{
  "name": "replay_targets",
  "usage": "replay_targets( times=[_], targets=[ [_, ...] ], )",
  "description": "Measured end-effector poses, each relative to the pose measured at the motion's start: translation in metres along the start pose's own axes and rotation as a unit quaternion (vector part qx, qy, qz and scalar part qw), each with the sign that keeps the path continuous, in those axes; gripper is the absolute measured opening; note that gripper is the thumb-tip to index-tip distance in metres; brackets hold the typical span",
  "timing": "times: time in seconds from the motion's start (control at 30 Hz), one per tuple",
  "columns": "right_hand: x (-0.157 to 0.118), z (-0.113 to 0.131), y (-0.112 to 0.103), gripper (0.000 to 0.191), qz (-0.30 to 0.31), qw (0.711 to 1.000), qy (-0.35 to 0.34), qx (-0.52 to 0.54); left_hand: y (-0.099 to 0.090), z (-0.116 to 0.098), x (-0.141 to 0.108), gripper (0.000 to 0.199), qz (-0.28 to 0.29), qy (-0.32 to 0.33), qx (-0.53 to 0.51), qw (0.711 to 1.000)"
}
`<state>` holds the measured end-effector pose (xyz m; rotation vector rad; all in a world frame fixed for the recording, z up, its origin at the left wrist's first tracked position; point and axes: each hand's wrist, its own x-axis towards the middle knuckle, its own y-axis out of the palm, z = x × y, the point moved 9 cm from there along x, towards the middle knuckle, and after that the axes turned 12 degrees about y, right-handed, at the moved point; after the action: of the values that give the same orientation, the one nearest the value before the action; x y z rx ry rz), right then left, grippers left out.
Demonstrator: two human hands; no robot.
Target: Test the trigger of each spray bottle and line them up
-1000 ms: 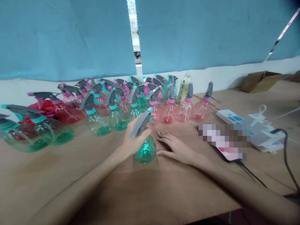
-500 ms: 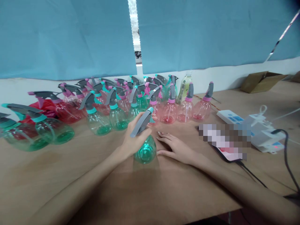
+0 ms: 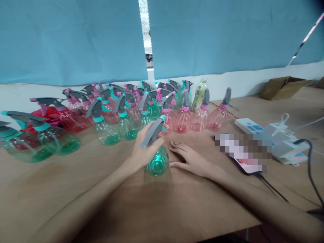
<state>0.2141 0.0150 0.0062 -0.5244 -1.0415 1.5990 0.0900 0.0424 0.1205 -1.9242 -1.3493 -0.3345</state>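
Note:
My left hand (image 3: 146, 148) is wrapped around the neck of a green spray bottle (image 3: 157, 162) with a grey trigger head and a teal nozzle. The bottle is tilted, and some of its collar and trigger is hidden by the fingers. Flat on the wooden table (image 3: 202, 206), my right hand (image 3: 189, 158) rests just right of this bottle, fingers stretched out, holding nothing. Behind both hands stand several more spray bottles, among them a green one (image 3: 128, 128) with a teal collar and a pink one (image 3: 182, 122) with a pink collar.
To the right lie a phone (image 3: 240, 155), partly pixelated, and a white power strip (image 3: 249, 126) with plugs and cables. A drink bottle (image 3: 199, 94) stands behind the pink sprayers. An open cardboard box (image 3: 282, 89) sits at the back right, and a blue cloth (image 3: 88, 40) covers the wall.

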Motion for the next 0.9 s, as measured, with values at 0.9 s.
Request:
replay_targets(
  times=[0.9],
  targets=[
    [0.0011, 0.001, 0.0011, 0.072, 0.013, 1.0, -0.001, -0.007, -0.0019, -0.0057, 0.0055, 0.009, 0.001, 0.021, 0.032, 0.999]
  ],
)
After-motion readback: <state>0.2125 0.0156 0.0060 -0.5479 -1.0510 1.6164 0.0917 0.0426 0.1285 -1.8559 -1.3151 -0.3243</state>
